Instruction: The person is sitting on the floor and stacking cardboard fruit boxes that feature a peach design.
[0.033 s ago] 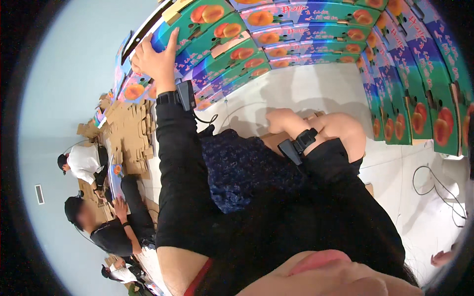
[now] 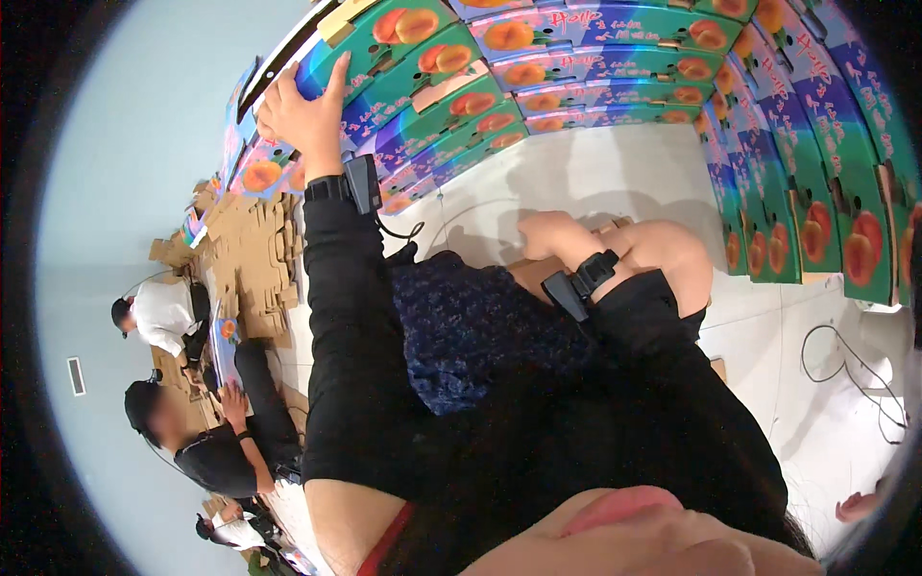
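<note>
My left hand [image 2: 303, 120] reaches up to the far left, thumb and fingers spread against the corner of a printed fruit carton [image 2: 384, 34] in a stack. The carton is green, blue and purple with peach pictures. A black wrist device [image 2: 360, 182] is strapped on that arm. In front of my body, my right hand [image 2: 547, 235] hangs near my bare knee [image 2: 677, 254], apart from the cartons. Its fingers are too indistinct to read. Another black device [image 2: 581, 283] sits on that wrist. Dark blue patterned cloth [image 2: 471, 326] covers my lap.
More stacked fruit cartons [image 2: 605, 62] line the far side, and others [image 2: 816, 163] the right. Flattened brown cardboard [image 2: 254, 250] lies at left, near several people, one in black [image 2: 226, 456]. A cable [image 2: 826, 355] loops over the pale floor [image 2: 624, 163] at right.
</note>
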`<state>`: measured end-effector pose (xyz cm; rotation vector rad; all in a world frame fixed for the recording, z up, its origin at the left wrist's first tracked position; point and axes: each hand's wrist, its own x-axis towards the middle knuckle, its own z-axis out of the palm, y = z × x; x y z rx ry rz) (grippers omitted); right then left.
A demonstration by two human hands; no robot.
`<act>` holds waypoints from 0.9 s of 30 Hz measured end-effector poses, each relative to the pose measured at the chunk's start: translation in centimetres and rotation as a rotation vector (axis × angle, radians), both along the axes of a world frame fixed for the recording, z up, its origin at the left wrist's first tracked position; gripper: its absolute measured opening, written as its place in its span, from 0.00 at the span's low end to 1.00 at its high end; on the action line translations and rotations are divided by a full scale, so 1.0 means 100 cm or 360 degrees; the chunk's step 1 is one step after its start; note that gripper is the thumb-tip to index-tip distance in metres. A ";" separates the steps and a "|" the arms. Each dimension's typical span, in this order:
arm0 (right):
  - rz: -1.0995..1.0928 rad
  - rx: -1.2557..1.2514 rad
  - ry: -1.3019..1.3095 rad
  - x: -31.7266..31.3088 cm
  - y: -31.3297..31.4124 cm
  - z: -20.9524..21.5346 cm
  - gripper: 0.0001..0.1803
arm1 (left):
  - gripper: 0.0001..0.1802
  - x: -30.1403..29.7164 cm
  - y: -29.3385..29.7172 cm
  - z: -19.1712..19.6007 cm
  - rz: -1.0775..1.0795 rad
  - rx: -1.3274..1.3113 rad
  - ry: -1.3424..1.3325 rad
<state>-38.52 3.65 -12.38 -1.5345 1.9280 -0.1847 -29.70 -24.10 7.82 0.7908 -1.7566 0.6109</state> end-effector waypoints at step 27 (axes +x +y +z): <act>0.0029 0.0046 -0.0033 0.002 0.003 0.006 0.24 | 0.41 -0.003 0.089 -0.143 -0.1187 0.1719 -0.0043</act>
